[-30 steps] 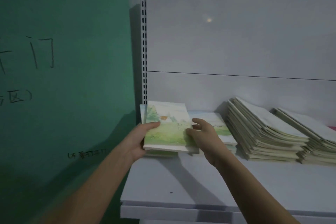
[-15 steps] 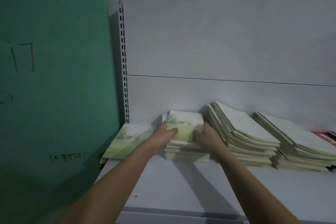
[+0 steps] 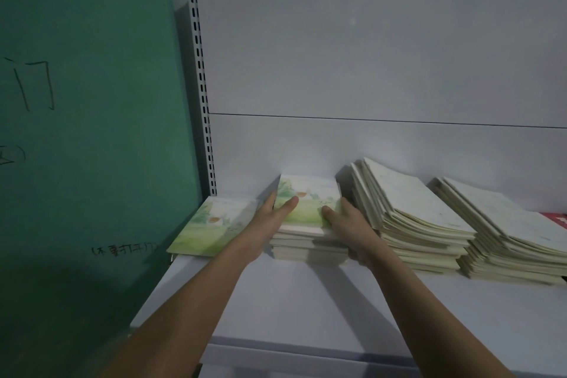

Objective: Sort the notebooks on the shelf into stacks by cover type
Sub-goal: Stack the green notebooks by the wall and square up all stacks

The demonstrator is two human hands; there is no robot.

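I see the left hand (image 3: 270,218) and right hand (image 3: 348,224) gripping the sides of a green-cover notebook stack (image 3: 308,233) on the shelf (image 3: 306,310), thumbs on top, between a single notebook (image 3: 214,227) and cream stacks (image 3: 414,218).

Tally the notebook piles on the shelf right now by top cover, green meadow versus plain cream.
Green meadow cover on top: 2, the single notebook lying at the shelf's left end and the stack held between the left hand and right hand.
Plain cream cover on top: 2, the middle stack and the right stack.
Total: 4 piles.
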